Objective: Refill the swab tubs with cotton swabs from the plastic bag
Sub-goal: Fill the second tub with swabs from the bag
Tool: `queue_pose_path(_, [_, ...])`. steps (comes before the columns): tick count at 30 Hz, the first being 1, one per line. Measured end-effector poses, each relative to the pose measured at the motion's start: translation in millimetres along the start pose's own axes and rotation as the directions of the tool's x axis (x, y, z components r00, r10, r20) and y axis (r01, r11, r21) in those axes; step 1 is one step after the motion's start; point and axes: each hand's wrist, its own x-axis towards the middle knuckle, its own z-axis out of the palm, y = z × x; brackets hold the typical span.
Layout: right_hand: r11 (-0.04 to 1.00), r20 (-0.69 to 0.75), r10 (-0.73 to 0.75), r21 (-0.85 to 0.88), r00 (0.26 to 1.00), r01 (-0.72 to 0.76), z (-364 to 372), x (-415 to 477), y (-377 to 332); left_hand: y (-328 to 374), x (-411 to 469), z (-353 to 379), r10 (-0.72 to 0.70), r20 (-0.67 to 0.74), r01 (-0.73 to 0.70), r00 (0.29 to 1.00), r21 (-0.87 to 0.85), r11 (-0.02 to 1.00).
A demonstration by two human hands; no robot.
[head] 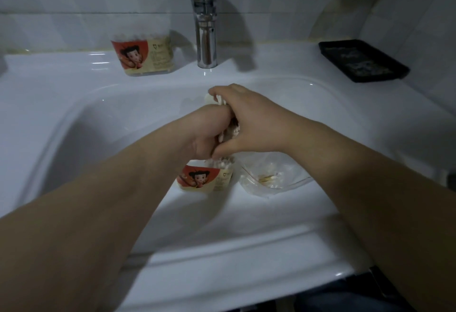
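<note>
Far left, on the back ledge of the white sink (61, 119): the back swab tub (143, 56), upright, with a red and cream label showing a cartoon figure and white swab heads packed at its top. Well apart from both hands.

A little more to the right, over the basin: the left hand (207, 134), clenched as a fist around a bundle of cotton swabs (233, 132). Holds the bundle almost upright, with white heads sticking out above the fist and again in the gap between the two hands.

Directly under the fist, toward the front of the sink: the near swab tub (206, 176), upright, with the same label, already showing swab heads at its open top. Lower end of the bundle just above these heads; contact not possible to judge, because of blur.

Behind, at the back ledge: the chrome faucet (206, 40), tall and straight, against the pale wall tiles.

Right of the bundle: the right hand (249, 124), also grasping it, with fingers bent over the upper end and the thumb reaching down to the lower end. Pressed against the left hand.

Just beside the near tub, on its right: the plastic bag (261, 186), clear, crumpled, lying open, with only a few swabs inside.

Far right, on the back corner of the ledge: a black tray (362, 61), flat, contents too dark to tell.
</note>
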Motion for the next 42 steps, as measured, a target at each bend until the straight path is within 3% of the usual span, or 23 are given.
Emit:
queue_pose_path(5, [0.997,-0.067,-0.048,-0.067,0.997,0.043,-4,1,0,1,-2,2,-0.016,-0.016,0.017,1.0,0.042,0.999])
queue_pose_path(8, [1.0,0.047,0.006,0.016,0.999,-0.006,-5,-1,2,2,-4,2,-0.018,0.039,0.019,0.999,-0.018,1.0])
queue_pose_path(10, [1.0,0.084,0.017,-0.024,0.996,-0.015,-3,-1,6,3,-4,0,-0.031,0.062,0.033,0.998,-0.035,0.999])
queue_pose_path(13, [0.992,0.023,-0.003,-0.129,1.0,0.006,-3,1,7,3,-4,0,-0.01,0.054,0.01,0.998,0.008,1.0])
queue_pose_path(16, [0.996,0.007,0.033,-0.087,0.999,-0.032,-7,-1,4,3,-3,2,0.012,0.028,-0.012,1.0,-0.001,1.0])
queue_pose_path(21, [0.983,0.005,0.16,0.089,0.987,-0.16,-19,-8,1,3,7,-4,0.014,-0.206,0.002,0.978,0.077,0.997])
queue_pose_path(24, [0.971,-0.064,0.231,0.08,0.971,-0.225,-30,-14,4,4,11,-10,0.014,-0.313,0.001,0.95,0.049,0.999])
queue_pose_path(26, [0.948,0.007,0.289,0.136,0.957,-0.287,-34,-18,3,4,11,-14,0.034,-0.322,-0.013,0.946,0.069,0.998])
queue_pose_path(28, [0.896,0.23,0.352,0.199,0.907,-0.398,-34,-21,1,3,12,-14,0.063,-0.312,-0.031,0.948,0.107,0.994])
queue_pose_path(30, [0.845,0.468,0.407,0.133,0.784,-0.518,-31,-25,-2,2,11,-12,0.09,-0.296,-0.045,0.951,0.156,0.987])
queue_pose_path(32, [0.836,0.577,0.449,-0.001,0.682,-0.549,-26,-26,-3,1,10,-11,0.118,-0.27,-0.065,0.956,0.196,0.978])
queue_pose_path(37, [0.856,0.462,0.493,-0.104,0.737,-0.507,-12,-19,9,-1,10,-9,0.144,-0.241,-0.087,0.96,0.232,0.969])
queue_pose_path(40, [0.858,0.482,0.513,-0.275,0.71,-0.433,-8,-20,15,-2,11,-9,0.144,-0.23,-0.087,0.962,0.241,0.967])
queue_pose_path(42, [0.863,0.517,0.505,-0.289,0.691,-0.414,-7,-21,17,-3,12,-9,0.15,-0.224,-0.094,0.963,0.241,0.966])
